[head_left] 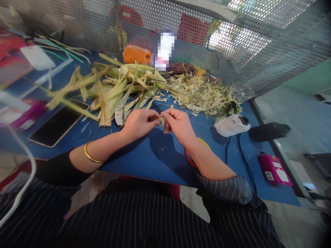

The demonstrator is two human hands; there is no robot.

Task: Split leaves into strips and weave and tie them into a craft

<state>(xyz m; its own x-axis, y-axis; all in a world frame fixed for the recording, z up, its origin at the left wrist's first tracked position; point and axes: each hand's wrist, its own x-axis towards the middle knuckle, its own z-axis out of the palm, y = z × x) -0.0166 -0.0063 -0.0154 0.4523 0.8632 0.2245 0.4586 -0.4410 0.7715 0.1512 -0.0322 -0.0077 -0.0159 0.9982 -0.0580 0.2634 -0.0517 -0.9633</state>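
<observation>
Above the blue table (165,158), my left hand (138,123) and my right hand (179,124) meet with fingertips almost touching. Both are closed in a pinch on a small pale-green strip of husk (162,121), mostly hidden by the fingers. Just beyond my left hand lies a heap of long yellow-green corn husks (116,86). Behind my right hand is a pile of finely shredded husk (204,94), with small scraps scattered between the two heaps. A red and yellow ring (189,158) lies partly under my right forearm.
A dark phone (59,124) lies to the left. An orange packet (137,55) and a blurred-out bright object (164,50) stand by the perforated metal screen (98,20). Rightward are a white-wrapped bundle (230,125), a black cylinder (270,131), cords and a magenta box (275,168).
</observation>
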